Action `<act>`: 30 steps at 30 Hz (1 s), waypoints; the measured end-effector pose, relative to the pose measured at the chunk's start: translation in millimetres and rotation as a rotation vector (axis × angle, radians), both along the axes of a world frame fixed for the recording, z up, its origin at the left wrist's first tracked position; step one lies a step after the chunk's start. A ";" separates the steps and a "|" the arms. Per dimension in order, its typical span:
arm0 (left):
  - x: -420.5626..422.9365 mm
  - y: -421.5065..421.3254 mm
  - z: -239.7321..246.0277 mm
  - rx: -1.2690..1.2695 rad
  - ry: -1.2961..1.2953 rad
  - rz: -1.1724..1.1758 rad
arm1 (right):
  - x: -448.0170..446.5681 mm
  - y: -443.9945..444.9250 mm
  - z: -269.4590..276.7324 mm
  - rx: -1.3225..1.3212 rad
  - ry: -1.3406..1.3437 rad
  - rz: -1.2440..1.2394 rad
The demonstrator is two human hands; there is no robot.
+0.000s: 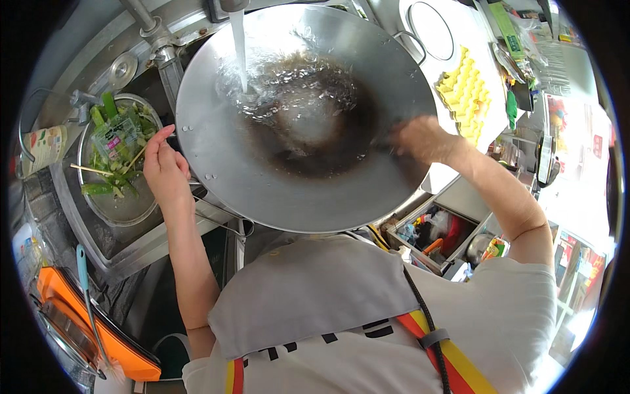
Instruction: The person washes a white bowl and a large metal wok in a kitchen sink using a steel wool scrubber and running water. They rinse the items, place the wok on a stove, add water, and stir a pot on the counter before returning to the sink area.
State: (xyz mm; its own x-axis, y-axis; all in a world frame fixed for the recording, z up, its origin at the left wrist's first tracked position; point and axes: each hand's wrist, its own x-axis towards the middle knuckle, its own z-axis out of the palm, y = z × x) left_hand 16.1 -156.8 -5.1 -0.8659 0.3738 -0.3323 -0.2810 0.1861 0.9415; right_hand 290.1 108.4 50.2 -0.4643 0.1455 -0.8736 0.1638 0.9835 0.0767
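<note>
A large metal wok lies before me, tilted, with brownish water swirling in it. From the faucet above, a stream of water falls into its far left part. My left hand is curled at the wok's left rim, around the side handle, which it mostly hides. Inside the right wall, my right hand is blurred by motion, fingers bent down towards the metal. Something dark and blurred shows at its fingertips; I cannot tell what it is. The other loop handle sticks out at the upper right.
To the left, a strainer basket in the sink holds vegetable scraps and a plastic wrapper. A yellow egg tray lies at right. Below it is an open drawer. An orange container stands lower left.
</note>
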 end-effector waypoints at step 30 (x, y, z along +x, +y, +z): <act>-6.2 -4.6 -7.4 -0.064 0.033 -0.046 | -64.7 -25.5 -65.6 -0.264 0.173 0.056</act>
State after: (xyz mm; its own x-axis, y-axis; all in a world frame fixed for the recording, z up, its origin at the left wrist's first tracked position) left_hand 9.9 -161.4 -12.5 -0.8594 0.3923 -0.3279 -0.2394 0.2578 0.9361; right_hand 225.4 82.8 -15.4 -0.6100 -0.1059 -0.7853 0.0974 0.9735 -0.2070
